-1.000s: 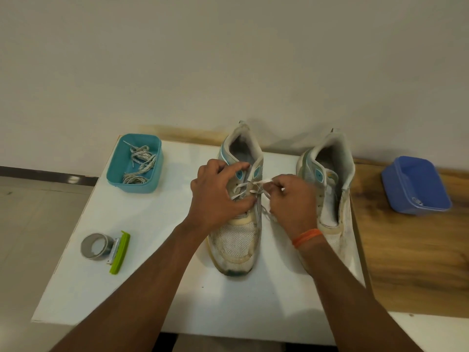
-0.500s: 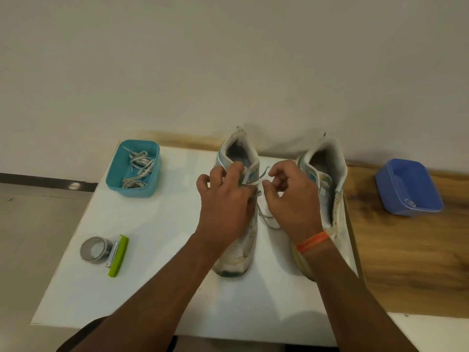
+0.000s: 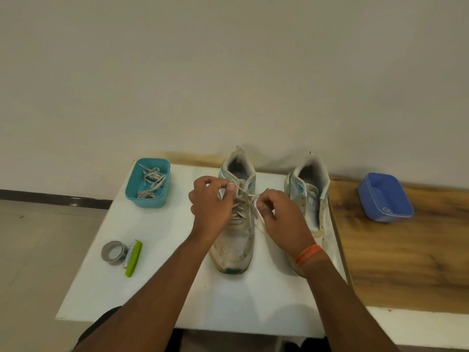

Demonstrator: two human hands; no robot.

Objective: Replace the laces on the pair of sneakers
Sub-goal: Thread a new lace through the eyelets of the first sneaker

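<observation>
2 hands work over the same shoe. The left hand [image 3: 212,203] pinches one end of the lace [image 3: 247,194] between thumb and forefinger, up beside the left top eyelet of the laced sneaker [image 3: 237,224]. The right hand [image 3: 275,212] has its fingers curled round the other end, just off the shoe's right flank. Between the 2 grips the lace runs nearly level and looks taut, crossing the tongue side to side, square to the shoe's long axis, which points from the toe near the person to the heel at the wall.

That crossing is what the coming move seems to turn on: each end lies outward from the tongue, so any tightening or knotting would mean drawing the 2 grips apart along that line, then bringing them together over the middle. Neither hand is plainly nearer; both sit about level with the upper eyelets, the left hand a little farther up toward the collar.

Beyond the right grip stands the second sneaker [image 3: 308,199], and I see no lace in it. Well off past the left grip sits the teal tub [image 3: 132,191] holding a tangle of laces [image 3: 151,182]; whether those are old or new I cannot tell.
</observation>
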